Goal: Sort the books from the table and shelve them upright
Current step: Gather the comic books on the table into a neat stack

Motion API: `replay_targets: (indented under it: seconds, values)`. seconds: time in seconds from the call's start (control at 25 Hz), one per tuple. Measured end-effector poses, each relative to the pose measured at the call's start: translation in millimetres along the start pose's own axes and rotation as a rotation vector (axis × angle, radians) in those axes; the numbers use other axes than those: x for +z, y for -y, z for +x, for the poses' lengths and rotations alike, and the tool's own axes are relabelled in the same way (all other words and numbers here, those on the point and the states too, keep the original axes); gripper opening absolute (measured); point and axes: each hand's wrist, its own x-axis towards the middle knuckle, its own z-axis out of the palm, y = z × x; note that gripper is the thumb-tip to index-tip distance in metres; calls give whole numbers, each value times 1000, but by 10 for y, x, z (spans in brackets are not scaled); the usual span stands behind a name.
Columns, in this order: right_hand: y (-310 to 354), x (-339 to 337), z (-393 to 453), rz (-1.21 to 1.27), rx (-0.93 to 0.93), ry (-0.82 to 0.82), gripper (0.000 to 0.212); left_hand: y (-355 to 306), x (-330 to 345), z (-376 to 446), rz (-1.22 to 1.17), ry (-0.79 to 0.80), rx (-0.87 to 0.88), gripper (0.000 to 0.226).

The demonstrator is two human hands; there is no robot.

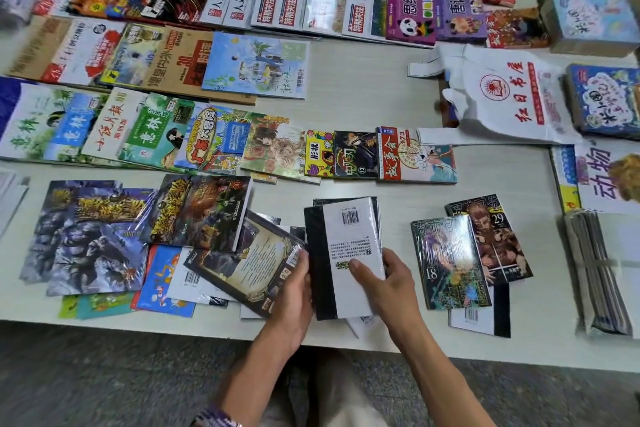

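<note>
A small stack of black-and-white paperbacks (341,239) lies back cover up near the table's front edge, a barcode on top. My right hand (384,284) grips its right side with the thumb pressed on the white cover. My left hand (294,295) holds its left edge, fingers curled under. A dark book with a parchment-style back cover (249,263) lies tilted just left of the stack, touching my left hand. Two wrapped manga volumes numbered 18 (450,263) and 29 (495,239) lie to the right.
Rows of magazines and books (221,62) cover the far and left table. A white plastic bag with red print (502,97) lies at the right. A bundled stack of thin booklets (599,274) sits at the right edge. The table's front edge (173,328) runs below the books.
</note>
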Motion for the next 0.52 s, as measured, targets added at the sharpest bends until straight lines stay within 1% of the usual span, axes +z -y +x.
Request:
replay_targets:
  seconds: [0.04, 0.08, 0.12, 0.16, 0.24, 0.28, 0.32, 0.4, 0.52]
  values:
    - [-1, 13, -35, -43, -53, -7, 16, -1, 39, 1, 97, -17, 7, 24]
    - [-17, 23, -65, -103, -105, -15, 17, 9, 73, 19, 195, -50, 31, 25]
    - [-22, 20, -94, -158, -138, -16, 19, 15, 104, 35, 269, -89, 56, 33]
    - [-18, 9, -117, -174, -150, -12, 18, 9, 129, 48, 289, -130, 72, 38]
    - [28, -45, -113, -76, -100, -1, 12, -47, 147, 47, 285, -191, 113, 42]
    - [56, -89, -94, 7, -39, -3, 8, -80, 146, 43, 294, -208, 135, 43]
    - [79, -132, -71, 90, 27, -6, 11, -107, 139, 40, 314, -212, 154, 43]
    - [102, -206, -37, 207, 136, -8, 26, -157, 142, 39, 306, -196, 178, 41]
    - [109, -256, -20, 261, 157, -19, 44, -202, 174, 39, 101, -88, 113, 36]
